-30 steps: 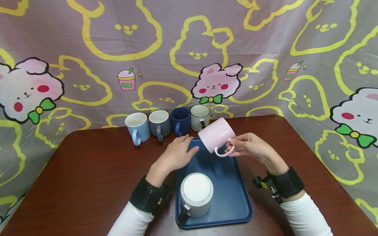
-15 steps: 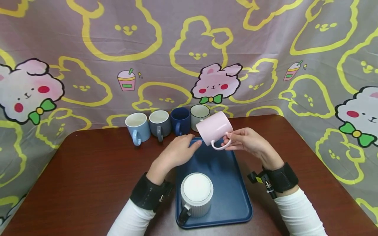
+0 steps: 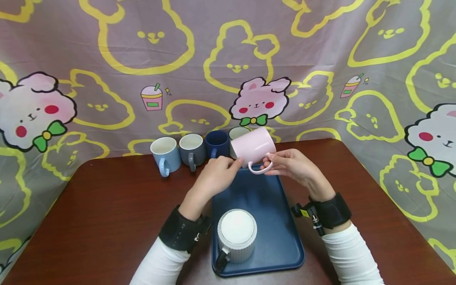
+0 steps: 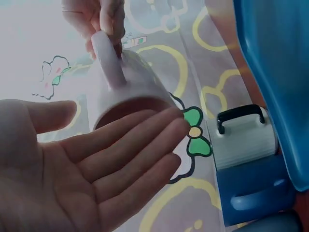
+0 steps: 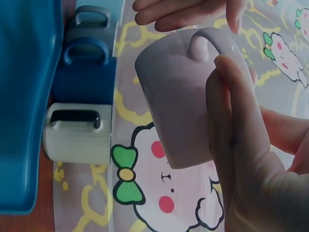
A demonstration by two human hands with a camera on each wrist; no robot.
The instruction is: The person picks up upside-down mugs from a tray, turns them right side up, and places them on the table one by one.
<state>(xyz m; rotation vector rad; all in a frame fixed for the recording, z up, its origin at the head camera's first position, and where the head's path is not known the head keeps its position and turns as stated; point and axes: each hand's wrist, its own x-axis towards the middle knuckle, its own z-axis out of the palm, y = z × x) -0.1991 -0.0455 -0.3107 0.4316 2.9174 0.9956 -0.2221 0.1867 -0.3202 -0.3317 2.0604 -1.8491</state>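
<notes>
My right hand [image 3: 274,165] pinches the handle of a pink mug [image 3: 253,147] and holds it tilted, mouth toward the left, over the far edge of a blue tray [image 3: 274,221]. My left hand [image 3: 228,168] is flat with straight fingers, and its fingertips touch the mug's rim. In the left wrist view my open palm [image 4: 96,169] lies just under the mouth of the pink mug [image 4: 130,92]. The right wrist view shows my thumb [image 5: 231,111] against the handle of the pink mug [image 5: 178,96].
A white ribbed mug [image 3: 236,233] with a black handle stands on the tray's near end. Along the table's back edge stand a light blue mug [image 3: 164,152], a grey mug [image 3: 191,149], a navy mug [image 3: 216,143] and a white mug [image 3: 238,132]. A patterned cloth hangs behind.
My right hand has carried the pink mug farther away and to the left, toward the row of mugs. My left hand has lifted off the tray's edge and reached the mug's rim.
</notes>
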